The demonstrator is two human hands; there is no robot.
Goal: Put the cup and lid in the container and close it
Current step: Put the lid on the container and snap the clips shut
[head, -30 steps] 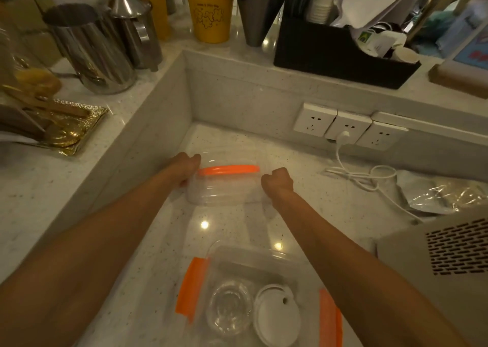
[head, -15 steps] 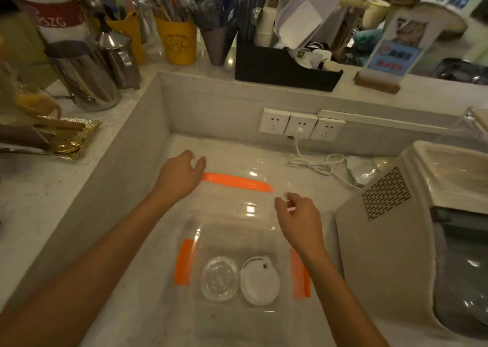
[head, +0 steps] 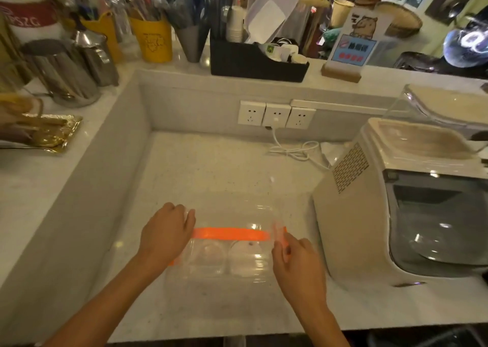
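Observation:
A clear plastic container (head: 219,280) sits on the counter right in front of me. Inside it lie a clear cup (head: 208,257) on the left and a white round lid (head: 247,258) on the right, both seen through plastic. The container's clear cover with an orange clip strip (head: 229,233) is over the container. My left hand (head: 166,235) grips the cover's left end. My right hand (head: 295,259) grips its right end beside an orange side clip. Whether the cover is fully seated on the rim I cannot tell.
A beige machine (head: 396,209) stands close on the right. A raised ledge (head: 79,177) walls the left and back. Wall sockets (head: 276,114) with a white cable (head: 295,151) are behind. Steel jugs (head: 63,74), a gold tray (head: 47,132) and a black organiser (head: 258,61) sit on the ledge.
Both hands have carried the clear cover from the back of the counter toward me and down over the container. The cup and lid now show through it.

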